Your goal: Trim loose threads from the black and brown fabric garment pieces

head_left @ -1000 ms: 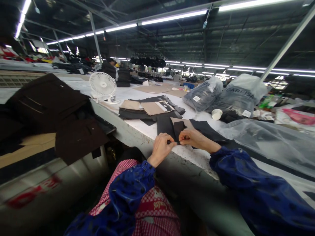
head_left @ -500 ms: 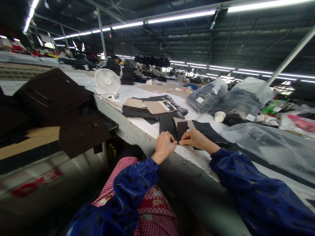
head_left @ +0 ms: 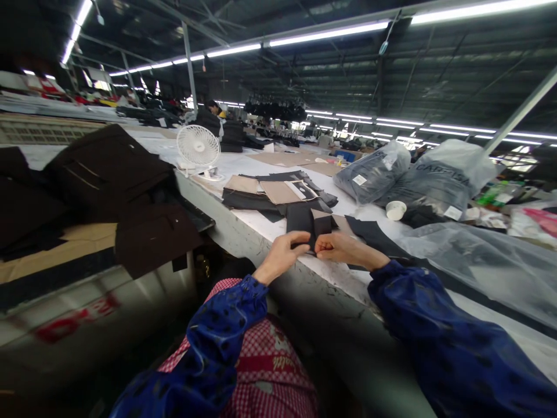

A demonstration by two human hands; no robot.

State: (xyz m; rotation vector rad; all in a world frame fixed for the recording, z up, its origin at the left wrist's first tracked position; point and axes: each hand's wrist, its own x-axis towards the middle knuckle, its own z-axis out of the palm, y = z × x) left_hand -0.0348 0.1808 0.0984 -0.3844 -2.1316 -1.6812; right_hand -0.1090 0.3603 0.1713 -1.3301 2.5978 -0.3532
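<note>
My left hand [head_left: 282, 253] is at the table's near edge, its thumb and fingers apart, beside a black fabric piece [head_left: 299, 218]. Just to the right, my right hand [head_left: 343, 248] has its fingers curled together at the near end of a small dark fabric piece [head_left: 322, 224], which it appears to pinch. Part of that piece is hidden behind the fingers. A beige piece [head_left: 342, 222] lies partly beneath the dark one. Farther back is a stack of black pieces with a beige panel [head_left: 278, 192] on top.
A small white fan [head_left: 198, 145] stands at the table's left edge. Dark brown fabric [head_left: 104, 168] is heaped at the left. On the right lie plastic-wrapped bundles [head_left: 369, 174], a white cup [head_left: 395, 210] and clear plastic sheeting [head_left: 478, 255]. The table edge [head_left: 243, 235] runs diagonally before me.
My left hand has moved slightly left, its fingers parting from the pinch near the right hand. The right hand stays almost in place. The whole view has shifted a little.
</note>
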